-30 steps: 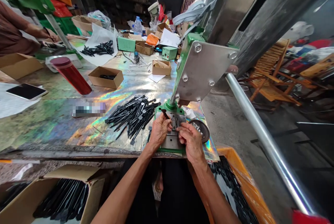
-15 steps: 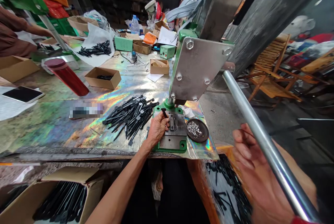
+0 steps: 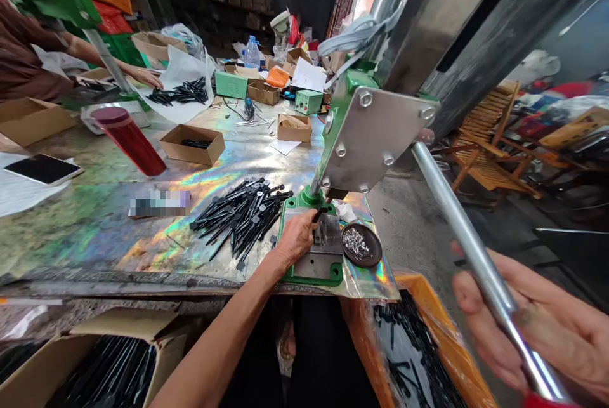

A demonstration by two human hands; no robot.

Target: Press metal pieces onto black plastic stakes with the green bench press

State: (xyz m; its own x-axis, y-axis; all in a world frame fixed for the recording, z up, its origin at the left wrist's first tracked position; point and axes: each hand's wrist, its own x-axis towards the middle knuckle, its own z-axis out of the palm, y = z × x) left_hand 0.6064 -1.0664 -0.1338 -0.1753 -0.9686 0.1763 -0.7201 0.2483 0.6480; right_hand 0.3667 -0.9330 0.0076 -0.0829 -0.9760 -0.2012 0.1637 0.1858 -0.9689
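Note:
My left hand (image 3: 299, 236) is closed on a slim black piece (image 3: 320, 212) at the steel plate of a green hand press (image 3: 314, 271). Its fingertips are partly hidden, and so is most of the piece. On the right, my right hand (image 3: 547, 319) wraps around the press's long metal lever (image 3: 457, 224). A heap of similar black pieces (image 3: 240, 214) lies left of the press base. Close to the base's right side stands a round dark dish (image 3: 375, 254) of small shiny metal pins (image 3: 354, 243).
Below the table edge are an orange crate (image 3: 447, 325) and a cardboard box (image 3: 166, 357), both holding black pieces. A red flask (image 3: 136, 148), a small open box (image 3: 202, 153) and a phone (image 3: 42, 169) occupy the left side. A co-worker's hand (image 3: 147, 77) reaches over more pieces.
My left hand has moved slightly right and farther over the press plate with the black piece. My right hand has moved lower and right, closing around the lever. The co-worker's hand has come into view.

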